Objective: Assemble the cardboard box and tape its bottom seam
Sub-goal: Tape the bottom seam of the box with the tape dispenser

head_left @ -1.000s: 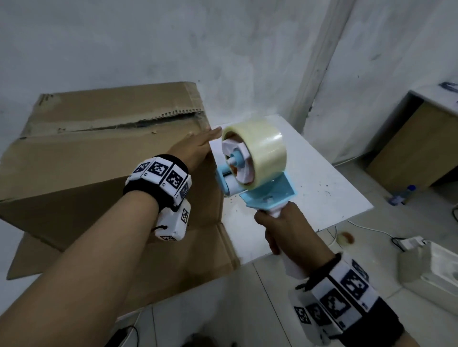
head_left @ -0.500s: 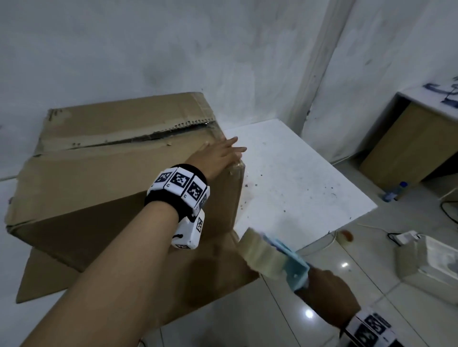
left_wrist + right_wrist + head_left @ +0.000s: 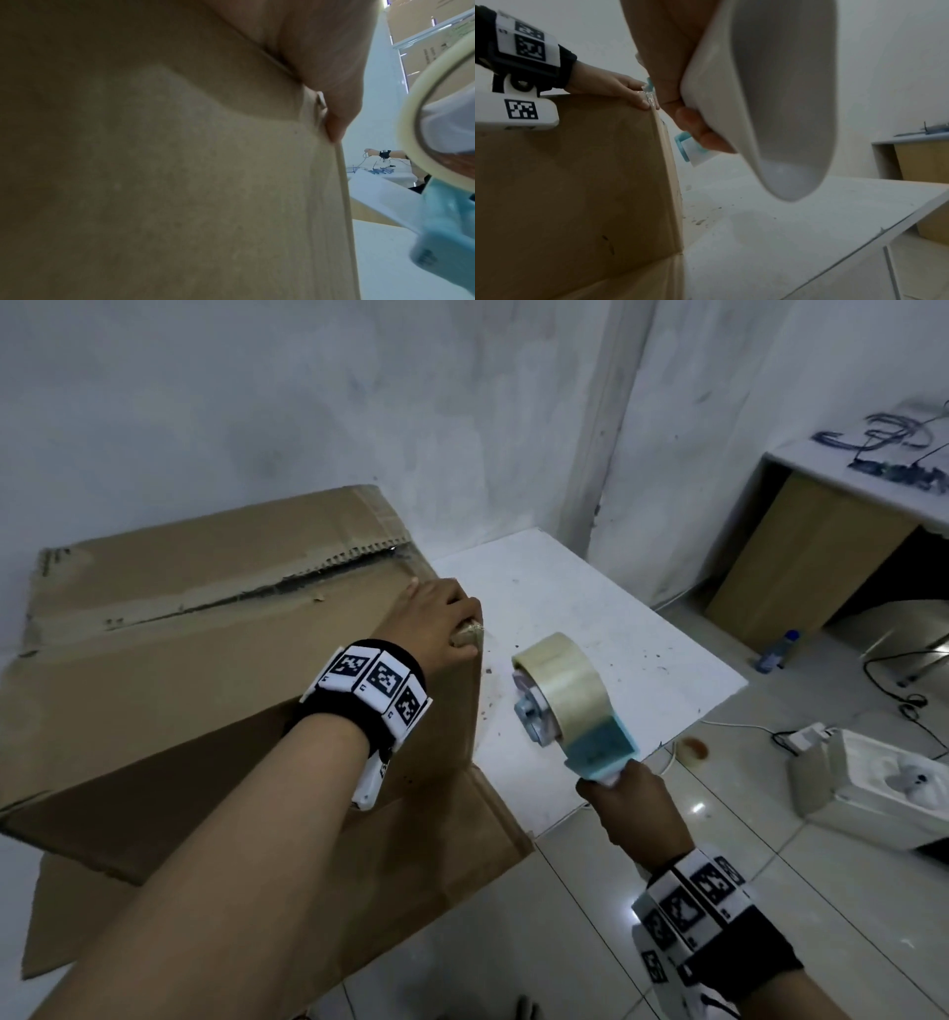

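Observation:
The cardboard box (image 3: 205,660) lies on the white table (image 3: 590,618), and a ragged seam (image 3: 231,598) between two flaps runs across its top face. My left hand (image 3: 447,618) sits on the box's near right top corner with its fingers curled over the edge, where a crumpled shiny tape end (image 3: 649,99) shows. In the left wrist view a finger (image 3: 334,81) presses the box wall (image 3: 154,182). My right hand (image 3: 631,809) grips the white handle (image 3: 770,101) of the blue tape dispenser (image 3: 590,742). Its tape roll (image 3: 565,685) hangs just right of that corner.
A loose box flap (image 3: 411,865) hangs past the table's front edge. On the tiled floor to the right stand a wooden cabinet (image 3: 801,557), a small bottle (image 3: 775,649) and a white device (image 3: 873,788) with cables.
The right hand dropped the dispenser below the table edge, then raised it beside the box corner. The left hand went from lying flat to curling over the corner.

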`<state>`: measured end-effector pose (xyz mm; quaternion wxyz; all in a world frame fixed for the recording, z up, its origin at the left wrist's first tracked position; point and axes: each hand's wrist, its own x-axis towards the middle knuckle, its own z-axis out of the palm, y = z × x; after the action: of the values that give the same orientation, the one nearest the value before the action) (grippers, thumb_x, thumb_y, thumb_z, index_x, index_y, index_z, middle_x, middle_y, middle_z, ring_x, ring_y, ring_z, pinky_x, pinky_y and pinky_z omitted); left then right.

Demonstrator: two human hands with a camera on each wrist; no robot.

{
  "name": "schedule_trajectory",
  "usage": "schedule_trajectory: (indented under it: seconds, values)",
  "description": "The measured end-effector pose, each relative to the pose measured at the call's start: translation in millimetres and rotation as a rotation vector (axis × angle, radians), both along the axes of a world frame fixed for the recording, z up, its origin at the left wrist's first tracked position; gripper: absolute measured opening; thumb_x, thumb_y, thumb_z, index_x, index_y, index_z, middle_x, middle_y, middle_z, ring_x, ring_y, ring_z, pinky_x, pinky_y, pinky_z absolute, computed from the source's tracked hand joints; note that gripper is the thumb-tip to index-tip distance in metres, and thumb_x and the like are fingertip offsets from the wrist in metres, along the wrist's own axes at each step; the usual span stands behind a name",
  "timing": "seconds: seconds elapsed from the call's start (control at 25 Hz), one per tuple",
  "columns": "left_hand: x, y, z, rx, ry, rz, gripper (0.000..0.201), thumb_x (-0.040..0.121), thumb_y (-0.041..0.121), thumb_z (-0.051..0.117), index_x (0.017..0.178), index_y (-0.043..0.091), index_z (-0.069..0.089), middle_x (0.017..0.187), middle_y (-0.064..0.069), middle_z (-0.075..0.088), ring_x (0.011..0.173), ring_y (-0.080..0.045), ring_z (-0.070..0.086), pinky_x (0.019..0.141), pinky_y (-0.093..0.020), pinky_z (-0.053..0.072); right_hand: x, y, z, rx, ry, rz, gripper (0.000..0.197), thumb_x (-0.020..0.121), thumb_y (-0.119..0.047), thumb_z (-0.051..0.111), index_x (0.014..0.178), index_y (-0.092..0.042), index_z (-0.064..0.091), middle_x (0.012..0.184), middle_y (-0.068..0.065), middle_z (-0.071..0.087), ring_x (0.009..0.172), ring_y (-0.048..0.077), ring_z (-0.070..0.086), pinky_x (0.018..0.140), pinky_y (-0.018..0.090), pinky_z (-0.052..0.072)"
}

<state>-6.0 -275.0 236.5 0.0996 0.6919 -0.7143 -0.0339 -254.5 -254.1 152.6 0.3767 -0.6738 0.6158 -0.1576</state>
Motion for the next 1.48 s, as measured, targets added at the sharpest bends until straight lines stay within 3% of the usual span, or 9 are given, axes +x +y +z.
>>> schedule_trajectory:
  seconds: [0.16, 0.36, 0.56, 0.72, 0.84, 0.96, 1.2, 1.4, 1.48]
  values:
    - [-3.1, 0.3, -0.3, -0.013, -0.016, -0.004, 0.032, 0.087, 0.026, 0.053, 0.115, 0.011, 0.057, 0.118, -0.011, 0.051, 0.121, -0.027, 0.042, 0.116, -0.044, 0.013, 21.9, -6.7, 10.6, 0.021, -0.174, -0.096, 0.023, 0.058, -0.030, 0.049, 0.050, -0.009, 0.041, 0.043, 0.008, 0.047, 0.049, 0.026, 0.045, 0.056, 0.028, 0.037]
    - [-11.6, -1.9, -1.0, -0.079, -0.022, 0.057, 0.031, 0.087, 0.035, 0.055, 0.103, 0.009, 0.062, 0.107, -0.009, 0.055, 0.111, -0.025, 0.047, 0.112, -0.040, 0.019, 44.6, -28.9, 19.5, 0.021, -0.307, -0.142, 0.019, 0.075, -0.019, 0.056, 0.062, -0.006, 0.052, 0.043, 0.002, 0.053, 0.038, 0.017, 0.051, 0.049, 0.023, 0.039]
    - [-34.9, -6.4, -11.6, -0.183, -0.102, 0.166, 0.021, 0.089, 0.018, 0.047, 0.095, 0.003, 0.059, 0.101, -0.013, 0.056, 0.102, -0.028, 0.049, 0.078, -0.026, 0.027, 49.6, -50.0, 23.0, 0.053, -0.381, -0.068, 0.018, 0.077, -0.015, 0.055, 0.061, -0.008, 0.052, 0.047, 0.005, 0.053, 0.034, 0.013, 0.051, 0.052, 0.024, 0.042]
    - [-42.2, -5.8, -9.9, -0.179, -0.063, 0.269, 0.023, 0.089, 0.023, 0.048, 0.110, 0.013, 0.051, 0.099, -0.002, 0.055, 0.089, -0.020, 0.053, 0.069, -0.029, 0.042, 45.5, -76.9, 35.2, 0.089, -0.411, 0.052, 0.023, 0.077, -0.014, 0.055, 0.056, -0.010, 0.049, 0.047, 0.006, 0.053, 0.030, 0.011, 0.049, 0.052, 0.025, 0.042]
    - [-48.1, -7.0, -9.2, -0.150, 0.096, 0.447, 0.056, 0.084, 0.025, 0.057, 0.133, 0.020, 0.029, 0.119, -0.004, 0.058, 0.086, -0.019, 0.057, 0.083, -0.035, 0.054, 46.3, -92.7, 38.0, 0.095, -0.436, 0.122, 0.024, 0.077, -0.014, 0.055, 0.055, -0.010, 0.048, 0.047, 0.007, 0.053, 0.035, 0.016, 0.050, 0.052, 0.025, 0.042]
    - [-53.7, -13.3, -12.2, -0.063, -0.122, 0.582, 0.076, 0.090, 0.033, 0.049, 0.148, 0.009, 0.006, 0.157, -0.014, 0.012, 0.145, -0.026, 0.019, 0.119, -0.036, 0.009, 47.3, -100.3, 39.7, 0.104, -0.452, 0.194, 0.024, 0.077, -0.014, 0.055, 0.055, -0.010, 0.049, 0.045, 0.006, 0.052, 0.034, 0.016, 0.050, 0.053, 0.026, 0.042]
    - [-72.4, -23.2, -8.5, 0.085, -0.202, 0.780, 0.057, 0.100, 0.029, 0.021, 0.149, 0.008, 0.001, 0.159, -0.009, 0.004, 0.148, -0.022, 0.004, 0.119, -0.037, -0.007, 37.6, -100.0, 43.6, 0.123, -0.439, 0.311, 0.027, 0.081, -0.016, 0.055, 0.054, -0.014, 0.049, 0.049, 0.005, 0.053, 0.043, 0.020, 0.051, 0.052, 0.024, 0.040]
    - [-74.8, -11.2, 16.1, 0.039, 0.280, 0.778, 0.050, 0.101, 0.035, 0.011, 0.147, 0.017, 0.020, 0.158, -0.003, 0.016, 0.147, -0.019, 0.009, 0.119, -0.039, -0.004, 36.6, -105.5, 60.1, 0.123, -0.526, 0.327, 0.023, 0.080, -0.015, 0.055, 0.058, -0.011, 0.051, 0.049, 0.005, 0.052, 0.041, 0.018, 0.049, 0.053, 0.026, 0.041]
    - [-77.0, -4.0, 15.6, 0.105, 0.195, 0.745, 0.052, 0.100, 0.037, 0.016, 0.149, 0.018, 0.013, 0.159, -0.003, 0.011, 0.148, -0.019, 0.005, 0.119, -0.040, -0.003, 42.4, -109.4, 71.7, 0.091, -0.571, 0.327, 0.023, 0.080, -0.015, 0.056, 0.058, -0.011, 0.051, 0.047, 0.006, 0.052, 0.040, 0.019, 0.049, 0.055, 0.029, 0.042]
